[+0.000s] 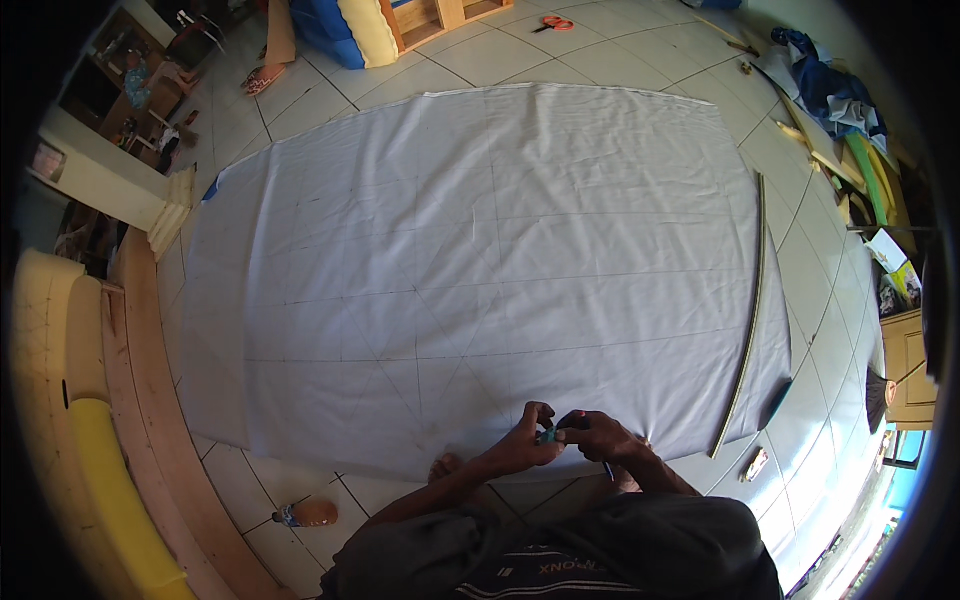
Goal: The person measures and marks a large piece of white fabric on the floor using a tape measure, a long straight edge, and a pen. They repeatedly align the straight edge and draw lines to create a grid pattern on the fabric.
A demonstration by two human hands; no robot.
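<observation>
Small teal object [548,436] pinched in the grip of left hand [522,447] and right hand [600,438] above the near edge of pale cloth [450,220], apparently for two-sided steadiness, with lined fabric spread over tiled floor [640,55], probably for flatness.

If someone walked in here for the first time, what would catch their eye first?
Probably the big pale cloth, wrinkled and crossed by thin lines, spread over the middle of the tiled floor. Then the left hand and right hand, meeting at a small teal thing above its near edge. Orange-handled scissors stand out on the tiles beyond the far edge.
</observation>
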